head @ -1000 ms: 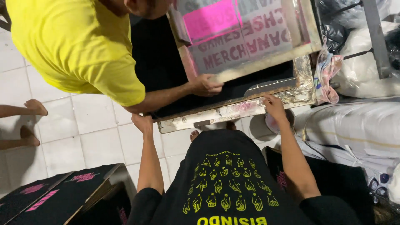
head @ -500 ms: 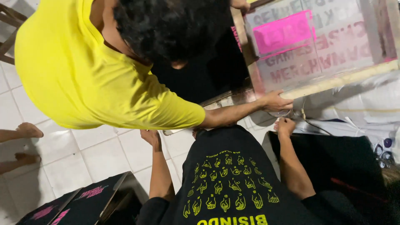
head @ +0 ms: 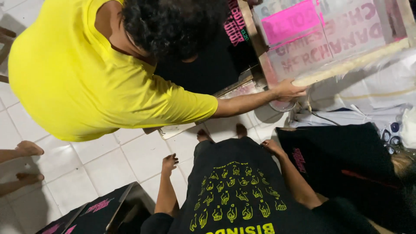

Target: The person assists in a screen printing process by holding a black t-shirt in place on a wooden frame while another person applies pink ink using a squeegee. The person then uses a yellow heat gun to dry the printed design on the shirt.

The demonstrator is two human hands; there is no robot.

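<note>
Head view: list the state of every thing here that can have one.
Printing screen frame: tilted up, lower edge gripped by the co-worker's hand.
Black shirt on the board: lying flat, uncovered, pink print showing.
Left hand: fingers curled, nothing visible in it.
Right hand: at the side of the black shirt the person is wearing; grip unclear.
Printed black pieces: lying flat, bottom left.
</note>
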